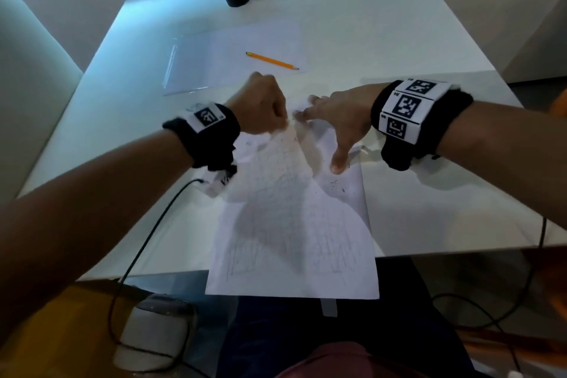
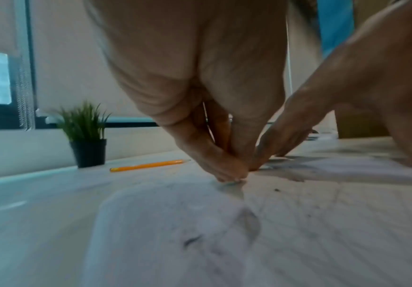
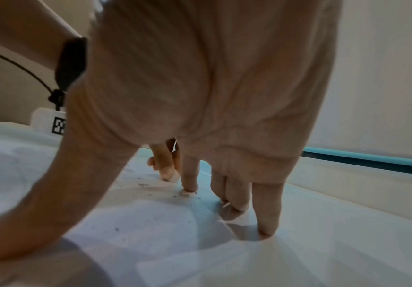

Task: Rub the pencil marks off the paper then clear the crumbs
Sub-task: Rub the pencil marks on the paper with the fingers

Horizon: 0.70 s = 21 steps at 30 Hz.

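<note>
The paper (image 1: 291,236) lies on the worktop (image 1: 383,24), its near edge overhanging. An eraser (image 2: 233,181), barely visible, is pinched in the left hand (image 1: 260,107) at the sheet's far end, while the right hand (image 1: 337,113) is spread with fingertips (image 3: 265,231) pressed down. Short strokes away from the anchoring fingers should be used, so the sheet is not buckled; crumbs (image 3: 148,184) are left for later.
</note>
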Tool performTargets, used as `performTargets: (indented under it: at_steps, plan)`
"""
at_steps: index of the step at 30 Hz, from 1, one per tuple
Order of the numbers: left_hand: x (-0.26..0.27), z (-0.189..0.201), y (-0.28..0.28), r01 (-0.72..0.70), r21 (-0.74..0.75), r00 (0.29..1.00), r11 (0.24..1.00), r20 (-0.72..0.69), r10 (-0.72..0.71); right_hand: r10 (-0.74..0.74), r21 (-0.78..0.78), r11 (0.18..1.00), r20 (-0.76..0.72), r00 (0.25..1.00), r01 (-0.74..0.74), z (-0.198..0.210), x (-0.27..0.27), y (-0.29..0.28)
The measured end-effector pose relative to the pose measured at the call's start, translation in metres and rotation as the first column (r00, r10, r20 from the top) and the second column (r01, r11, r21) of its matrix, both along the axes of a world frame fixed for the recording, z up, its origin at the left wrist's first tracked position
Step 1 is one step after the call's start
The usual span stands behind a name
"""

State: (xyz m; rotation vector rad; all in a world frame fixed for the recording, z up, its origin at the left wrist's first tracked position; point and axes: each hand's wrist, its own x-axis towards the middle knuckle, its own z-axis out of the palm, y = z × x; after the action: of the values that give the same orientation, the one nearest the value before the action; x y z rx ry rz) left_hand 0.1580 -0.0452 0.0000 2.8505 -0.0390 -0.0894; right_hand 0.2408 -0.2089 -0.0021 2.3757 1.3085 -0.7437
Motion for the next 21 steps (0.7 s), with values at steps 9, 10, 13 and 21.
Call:
performTargets:
  at_steps: [9, 10, 13, 21]
  plan:
    - [-0.038, -0.004, -0.042, 0.257, -0.084, 0.960, 0.963, -0.094, -0.264, 0.034, 0.006, 0.999, -0.009, 0.999, -0.034, -0.003, 0.001, -0.001]
    - [-0.026, -0.002, -0.028, 0.188, -0.034, 0.981, 0.982, -0.036, -0.189, 0.023, 0.002, 1.000, 0.002, 1.000, -0.023, -0.001, 0.000, 0.001]
    - [-0.005, 0.000, 0.006, -0.013, 0.003, 1.000, 1.000, -0.001, 0.013, -0.001, -0.013, 1.000, 0.007, 1.000, 0.001, -0.001, 0.000, 0.001]
    - [-0.033, -0.008, -0.037, 0.239, -0.043, 0.969, 0.970, -0.058, -0.241, 0.033, 0.002, 0.999, 0.018, 0.999, -0.033, 0.003, -0.004, -0.002]
